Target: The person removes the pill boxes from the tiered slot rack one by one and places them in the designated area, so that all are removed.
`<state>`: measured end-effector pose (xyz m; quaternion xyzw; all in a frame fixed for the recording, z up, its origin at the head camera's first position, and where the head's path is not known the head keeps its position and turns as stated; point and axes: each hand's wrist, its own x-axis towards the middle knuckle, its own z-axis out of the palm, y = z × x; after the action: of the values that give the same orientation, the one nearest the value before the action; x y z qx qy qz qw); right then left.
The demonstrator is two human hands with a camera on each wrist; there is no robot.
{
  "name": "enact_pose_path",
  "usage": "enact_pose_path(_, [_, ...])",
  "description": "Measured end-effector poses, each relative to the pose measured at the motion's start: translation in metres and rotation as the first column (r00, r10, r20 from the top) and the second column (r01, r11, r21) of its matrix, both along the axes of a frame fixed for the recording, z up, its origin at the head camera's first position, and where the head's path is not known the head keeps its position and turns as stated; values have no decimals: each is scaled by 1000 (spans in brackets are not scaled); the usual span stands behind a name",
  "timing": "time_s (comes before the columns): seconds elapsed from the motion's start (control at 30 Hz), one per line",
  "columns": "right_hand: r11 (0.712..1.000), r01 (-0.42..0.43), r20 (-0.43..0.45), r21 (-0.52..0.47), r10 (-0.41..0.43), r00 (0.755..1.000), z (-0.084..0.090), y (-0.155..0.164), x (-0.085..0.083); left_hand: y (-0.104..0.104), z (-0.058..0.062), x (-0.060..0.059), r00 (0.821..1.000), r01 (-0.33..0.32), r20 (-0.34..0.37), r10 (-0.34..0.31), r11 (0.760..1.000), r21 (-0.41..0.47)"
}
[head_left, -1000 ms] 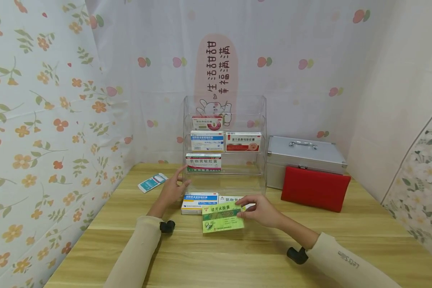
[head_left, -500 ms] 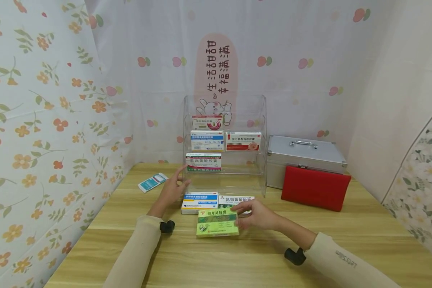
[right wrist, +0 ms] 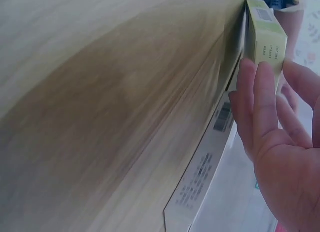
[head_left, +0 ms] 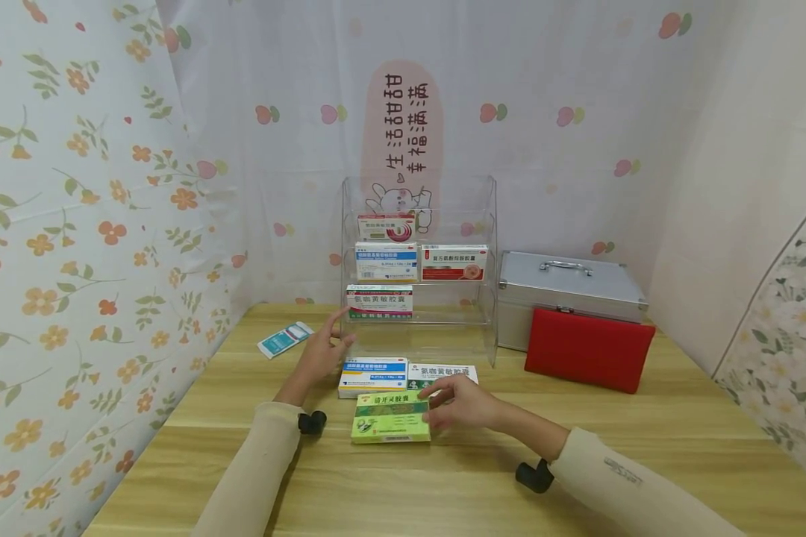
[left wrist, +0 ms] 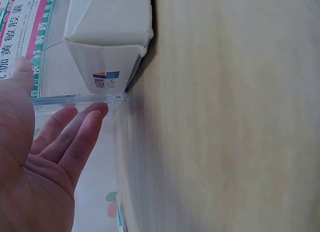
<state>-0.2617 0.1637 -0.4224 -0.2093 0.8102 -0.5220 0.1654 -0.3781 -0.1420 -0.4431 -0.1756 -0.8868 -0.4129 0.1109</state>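
A yellow-green medicine box (head_left: 391, 418) lies on the table in front of the rack. At its right end, my right hand (head_left: 465, 405) holds the edge between thumb and fingertips; the right wrist view shows the box's pale end (right wrist: 270, 49) there. My left hand (head_left: 316, 364) rests at the left side of the clear acrylic rack (head_left: 443, 337), fingers loosely extended and holding nothing. Just beyond its fingertips in the left wrist view is the end of a white-and-blue medicine box (left wrist: 107, 72). Beside that box, on the bottom tier, stands a white-and-green medicine box (head_left: 439, 377).
Higher tiers carry several boxes, including a red-and-white one (head_left: 454, 264) and a pink-and-green one (head_left: 379, 304). A teal packet (head_left: 285, 340) lies left of the rack. To the right stand a silver case (head_left: 571, 280) and a red pouch (head_left: 587, 350).
My right hand has moved the yellow-green box left and slightly toward me, off the white-and-green box, which shows more fully now. The left hand has stayed at the rack's side.
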Motion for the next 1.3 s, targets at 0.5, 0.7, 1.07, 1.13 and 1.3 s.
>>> enact_pose_path(0.5, [999, 36, 67, -25, -34, 997, -6, -28, -4, -1, 2, 1, 1000, 20, 2, -20, 1000, 8])
enact_pose_path(0.7, [999, 44, 64, -19, -43, 997, -5, -36, -6, 0, 3, 2, 1000, 28, -14, -28, 1000, 9])
enact_pose_path(1.07, [998, 62, 21, 33, -63, 998, -5, -42, -11, -1, 3, 1, 1000, 22, 4, -22, 999, 29])
enact_pose_path(1.13, [996, 72, 18, 43, -73, 997, -4, -43, -11, -1, 3, 1, 1000, 17, 0, -17, 1000, 23])
enact_pose_path(1.3, [994, 89, 16, 66, -91, 996, -2, -45, -9, -2, 1, -1, 1000, 24, -2, -24, 999, 24])
